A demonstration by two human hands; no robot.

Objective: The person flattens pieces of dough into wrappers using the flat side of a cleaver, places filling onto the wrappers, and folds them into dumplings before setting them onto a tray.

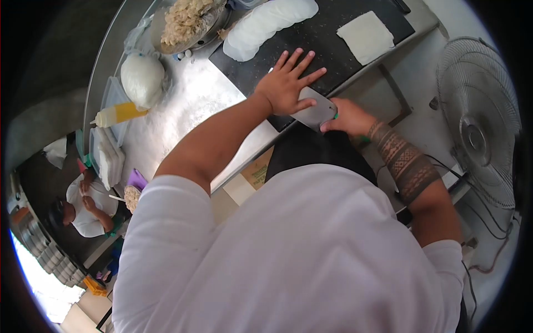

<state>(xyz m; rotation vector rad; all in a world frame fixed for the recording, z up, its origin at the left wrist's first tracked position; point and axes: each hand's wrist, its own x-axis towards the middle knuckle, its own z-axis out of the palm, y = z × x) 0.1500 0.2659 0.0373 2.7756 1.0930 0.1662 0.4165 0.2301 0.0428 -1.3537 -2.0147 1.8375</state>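
My left hand (286, 86) has its fingers spread over the near edge of a black board (222, 55). Its thumb lies on a flat grey metal-looking tool (315, 111). My right hand (352, 117) is closed round the other end of this tool, where bits of green show between and below the fingers. The tool overlaps the board's near edge. Overlapping round white wrappers (269, 28) lie in a row on the board, beyond my left hand. A square stack of pale sheets (366, 38) sits at the board's right.
At the back left are a bowl of chunky filling (186, 22), a bagged white mass (142, 80) and a yellow squeeze bottle (119, 114) on the metal table (189, 105). A standing fan (474, 125) with cables is at right. Another person (91, 202) is at far left.
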